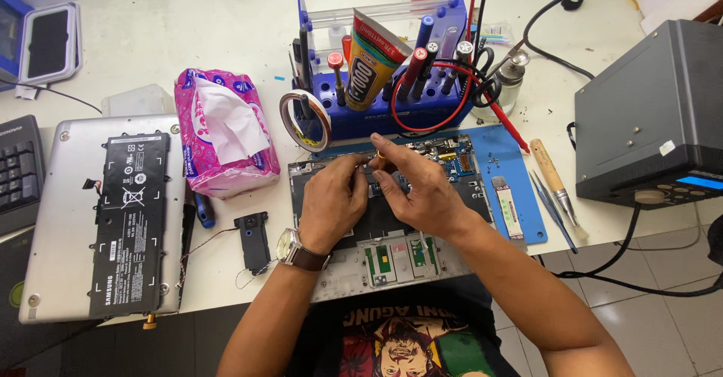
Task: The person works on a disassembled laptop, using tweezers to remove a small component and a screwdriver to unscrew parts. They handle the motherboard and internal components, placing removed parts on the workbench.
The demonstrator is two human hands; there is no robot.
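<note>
Working over the opened laptop chassis [392, 260], the left hand [331, 200] and right hand [418, 189] meet fingertip to fingertip at its far edge, jointly pinching a small part, identity unclear, just before the blue tool rack [376, 117].

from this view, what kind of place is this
Most likely an electronics repair bench: both hands work over an opened laptop, a removed battery lies on a lid to the left, and a blue tool rack stands behind.

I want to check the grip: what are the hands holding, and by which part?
Both hands, left hand and right hand, meet over the opened laptop, fingertips pinched together. What they pinch is too small to tell.
</note>
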